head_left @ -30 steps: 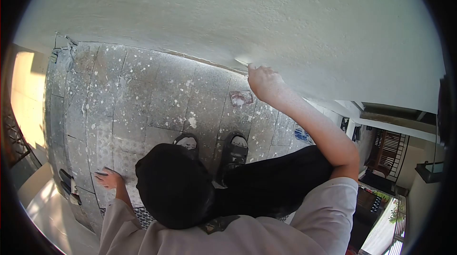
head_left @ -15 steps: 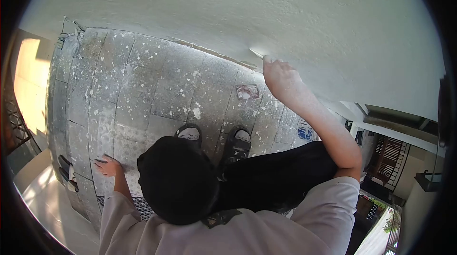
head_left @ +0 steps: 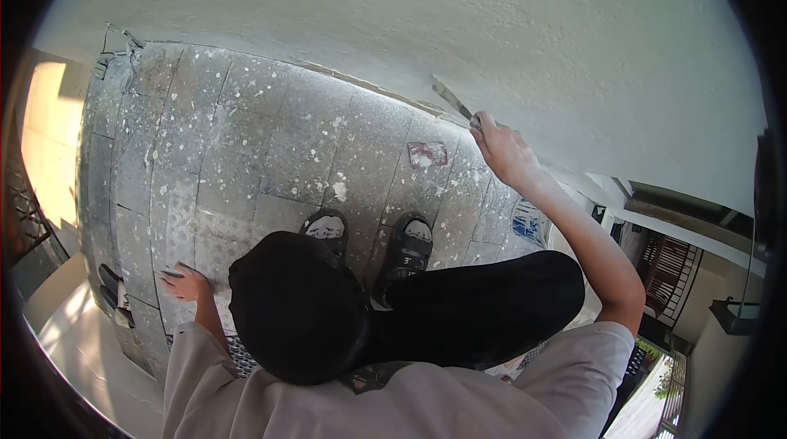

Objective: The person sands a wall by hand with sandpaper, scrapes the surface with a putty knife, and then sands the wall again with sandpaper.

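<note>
My right hand (head_left: 510, 152) is closed round a putty knife (head_left: 452, 98). The blade points up and left over the pale wall (head_left: 525, 37), close above the wall's bottom edge. My forearm and fingers look dusted with white. Lower left, my left hand (head_left: 190, 284) hangs over the paint-spotted floor (head_left: 270, 144), its fingers bent about a slim dark thing (head_left: 172, 275) whose kind I cannot tell. Beneath me are my feet in black sandals (head_left: 403, 250), with black trousers (head_left: 492, 304) over my bent legs.
A brown and white flat scrap (head_left: 427, 154) lies on the floor near the wall. To the right is a blue and white packet (head_left: 527, 220). Dark slippers (head_left: 115, 295) sit at the far left. Sunlight falls on a surface (head_left: 51, 144) there.
My right hand has moved right and slightly down, and the putty knife has turned so more of its blade shows. My left hand is nearly where it was.
</note>
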Demonstrator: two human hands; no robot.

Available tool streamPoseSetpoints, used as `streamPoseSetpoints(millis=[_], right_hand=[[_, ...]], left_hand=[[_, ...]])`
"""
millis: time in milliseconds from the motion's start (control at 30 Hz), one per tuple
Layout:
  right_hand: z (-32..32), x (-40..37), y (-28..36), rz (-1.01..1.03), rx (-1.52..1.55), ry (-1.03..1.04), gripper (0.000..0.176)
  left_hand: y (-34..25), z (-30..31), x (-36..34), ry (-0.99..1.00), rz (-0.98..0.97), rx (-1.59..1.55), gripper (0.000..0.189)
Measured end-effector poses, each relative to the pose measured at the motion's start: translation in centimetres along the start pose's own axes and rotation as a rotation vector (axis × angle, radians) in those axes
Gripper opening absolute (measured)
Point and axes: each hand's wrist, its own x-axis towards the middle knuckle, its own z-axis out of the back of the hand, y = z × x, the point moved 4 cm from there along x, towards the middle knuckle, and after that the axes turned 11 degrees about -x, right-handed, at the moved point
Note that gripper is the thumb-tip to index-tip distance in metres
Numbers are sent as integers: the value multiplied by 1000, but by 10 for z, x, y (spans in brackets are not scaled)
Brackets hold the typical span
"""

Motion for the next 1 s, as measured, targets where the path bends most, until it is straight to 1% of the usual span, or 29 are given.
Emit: streamPoseSetpoints(millis=[67, 100, 200, 300, 400, 433, 500, 600, 667, 733, 867, 933, 967, 1000], right_hand=[[-20, 4, -16, 10, -72, -62, 24], [-15, 6, -10, 17, -109, -93, 25], [-5, 3, 2, -58, -187, -21, 24], [-26, 15, -2, -12, -184, -108, 27], [-58, 32, -9, -5, -110, -105, 29], [-64, 33, -13, -10, -51, -75, 29], [-76, 26, -29, -20, 61, -1, 31], [-95, 10, -53, 46, 107, -58, 30], [-105, 4, -57, 37, 89, -27, 32], [-112, 11, -53, -4, 132, -34, 33], [-116, 38, -35, 34, 211, -168, 35], [-117, 46, -25, 84, 239, -215, 36], [-119, 44, -26, 29, 257, -157, 36], [-124, 38, -25, -19, 276, -97, 37]], left_hand=[[-1, -2, 3, 1, 1, 13, 62], [-3, -1, 3, 2, 6, 24, 62], [-2, -2, 2, 8, 8, 11, 62], [1, 2, 1, 15, -22, -31, 62], [-6, -1, -1, 10, -4, -17, 61], [-5, 2, 1, 10, 5, 13, 61], [-2, 5, 1, 11, -18, -28, 61], [-5, 2, -1, 27, -23, -53, 61], [-2, 1, 0, 2, -25, -62, 61], [-6, 1, -1, -9, -5, -58, 61], [-1, -3, 2, -38, -43, -125, 61], [7, -13, -1, -190, -147, -217, 61], [10, -19, 2, -274, -193, -265, 61], [6, -11, 2, -170, -129, -193, 61]])
